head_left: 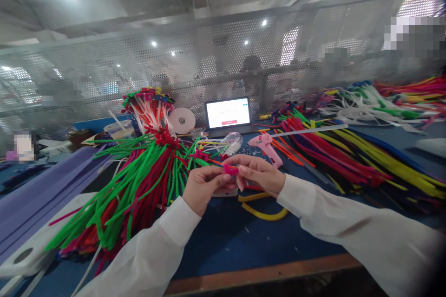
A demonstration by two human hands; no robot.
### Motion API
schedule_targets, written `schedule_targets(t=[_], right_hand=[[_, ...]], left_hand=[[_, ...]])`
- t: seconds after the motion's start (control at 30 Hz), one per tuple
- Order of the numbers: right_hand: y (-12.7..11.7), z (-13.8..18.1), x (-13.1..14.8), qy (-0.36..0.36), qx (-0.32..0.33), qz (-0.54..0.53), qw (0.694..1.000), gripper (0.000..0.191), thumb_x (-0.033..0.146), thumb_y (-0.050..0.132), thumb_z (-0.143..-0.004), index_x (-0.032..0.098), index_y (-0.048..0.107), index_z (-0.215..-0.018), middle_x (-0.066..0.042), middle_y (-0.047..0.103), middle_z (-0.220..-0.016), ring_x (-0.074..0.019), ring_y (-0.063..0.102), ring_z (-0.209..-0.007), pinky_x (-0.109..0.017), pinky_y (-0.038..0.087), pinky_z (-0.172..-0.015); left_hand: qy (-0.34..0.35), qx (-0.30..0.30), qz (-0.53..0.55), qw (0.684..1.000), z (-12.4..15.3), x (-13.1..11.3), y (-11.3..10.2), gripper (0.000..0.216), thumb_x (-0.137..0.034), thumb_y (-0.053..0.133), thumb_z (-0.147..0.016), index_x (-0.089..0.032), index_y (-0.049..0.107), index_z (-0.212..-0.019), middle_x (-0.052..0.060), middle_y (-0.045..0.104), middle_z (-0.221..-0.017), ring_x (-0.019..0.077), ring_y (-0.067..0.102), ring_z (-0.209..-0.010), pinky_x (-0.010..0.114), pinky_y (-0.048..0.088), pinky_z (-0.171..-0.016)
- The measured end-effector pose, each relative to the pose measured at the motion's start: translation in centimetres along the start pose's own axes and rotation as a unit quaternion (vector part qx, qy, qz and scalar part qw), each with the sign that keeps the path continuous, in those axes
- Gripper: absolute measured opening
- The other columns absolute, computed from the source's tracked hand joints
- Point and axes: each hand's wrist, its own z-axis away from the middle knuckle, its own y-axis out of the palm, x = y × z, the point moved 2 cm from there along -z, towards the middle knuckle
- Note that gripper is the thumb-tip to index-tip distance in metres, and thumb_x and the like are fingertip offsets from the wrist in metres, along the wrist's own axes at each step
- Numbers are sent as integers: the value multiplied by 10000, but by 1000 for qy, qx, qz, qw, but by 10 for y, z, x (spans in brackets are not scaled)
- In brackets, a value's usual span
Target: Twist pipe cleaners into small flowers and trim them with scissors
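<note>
My left hand [204,188] and my right hand [259,174] meet above the blue table [226,236], both in white sleeves. Together they pinch a small bent piece of pink pipe cleaner [231,170] between thumbs and fingertips. Just below the hands lie two curved yellow pipe cleaners [263,214]. A pink glue gun [267,146] rests on the table right behind my right hand.
A big heap of green and red pipe-cleaner stems [139,185] fans out on the left. Long multicoloured pipe cleaners [348,153] lie to the right. A lit tablet [228,113], a tape roll [182,120] and a perforated metal screen [209,55] stand behind. Purple strips [42,190] lie far left.
</note>
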Motion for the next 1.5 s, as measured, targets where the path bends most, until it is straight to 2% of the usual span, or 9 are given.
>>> schedule_targets(t=[0.13,0.23,0.6,0.83,1.03,1.2,1.3,1.4,1.5], right_hand=[[-5,0,-5,39,87,-100,990,440,273,608,-699,114,477,-1087,33,561,-549,-46,521,-466,-158,401,-492],[-6,1,-5,53,104,-139,983,437,211,667,-631,109,514,-1027,43,568,-537,-52,533,-444,-153,415,-459],[-7,-1,-13,27,72,-136,988,149,204,635,-676,92,560,-739,1,609,-512,-50,549,-444,-107,352,-409],[-5,-1,-6,25,38,-132,990,307,347,577,-714,89,553,-880,2,583,-570,-62,548,-478,-168,423,-478],[-8,-2,0,16,-29,21,999,189,216,646,-654,97,546,-761,2,585,-622,-69,562,-559,-184,452,-554],[-10,-3,1,-7,-73,116,991,130,230,582,-710,117,528,-745,5,578,-624,-83,572,-592,-197,459,-570],[-11,-3,2,-17,-68,160,985,130,248,557,-729,128,524,-766,-5,580,-649,-100,577,-626,-212,462,-583],[-10,0,5,-54,-63,240,967,117,249,550,-733,136,538,-761,-11,580,-667,-107,566,-635,-221,451,-593],[-5,3,8,-103,-67,343,931,81,223,545,-733,143,555,-724,-8,574,-657,-101,539,-610,-210,423,-573]], left_hand=[[-30,34,28,999,4,1,5,142,-211,666,-611,-111,635,-705,40,667,-607,148,627,-545,258,534,-551],[-40,49,35,997,6,0,8,142,-202,671,-605,-108,644,-708,50,671,-622,159,632,-559,269,536,-560],[-31,87,13,996,9,-2,11,133,-183,646,-636,-91,659,-732,63,670,-632,163,635,-593,258,536,-592],[-16,48,12,999,7,0,8,103,-186,653,-626,-110,650,-696,42,665,-607,156,633,-578,254,538,-568],[7,13,-39,999,5,0,6,124,-198,664,-604,-111,639,-688,28,663,-614,154,629,-572,268,539,-597],[51,-10,-71,996,1,-3,3,246,-204,657,-611,-119,604,-836,54,672,-746,188,630,-728,299,514,-707],[64,0,-81,995,-1,-4,2,249,-217,630,-643,-117,589,-867,65,667,-782,185,624,-746,305,503,-722],[79,9,-123,989,-1,-5,2,231,-210,647,-620,-119,608,-829,61,663,-786,179,618,-750,273,499,-705],[93,10,-175,980,1,-3,2,212,-204,659,-600,-121,621,-792,55,661,-750,178,616,-721,264,499,-679]])
